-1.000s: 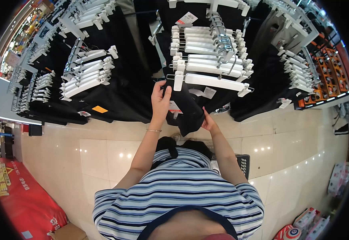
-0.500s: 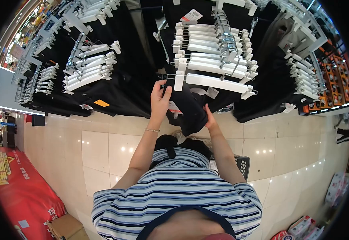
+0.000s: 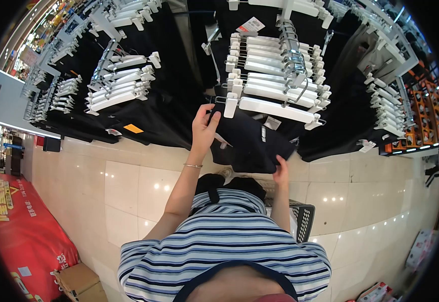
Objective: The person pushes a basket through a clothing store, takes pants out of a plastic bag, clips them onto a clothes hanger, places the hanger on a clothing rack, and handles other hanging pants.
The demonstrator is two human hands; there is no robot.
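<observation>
A black garment (image 3: 249,143) hangs from the front white clip hanger (image 3: 274,108) on the middle rail. My left hand (image 3: 205,128) pinches its upper left part, just beside the hanger's left clip. At the garment's lower right edge, my right hand (image 3: 281,171) holds the cloth between thumb and fingers. The cloth is spread between both hands, with a small white label (image 3: 263,133) showing on it. A paper tag (image 3: 272,123) lies just behind it, under the hanger. More white hangers (image 3: 267,65) are stacked behind along the metal rail.
Racks of black clothes on white hangers stand to the left (image 3: 121,90) and right (image 3: 385,108). A dark perforated basket (image 3: 305,221) is by my right side. At the lower left are a red cover (image 3: 33,226) and a cardboard box (image 3: 81,282).
My right hand has moved to the right and slightly down, pulling the garment's lower edge out wider. My left hand keeps its hold near the hanger clip. The view has shifted slightly.
</observation>
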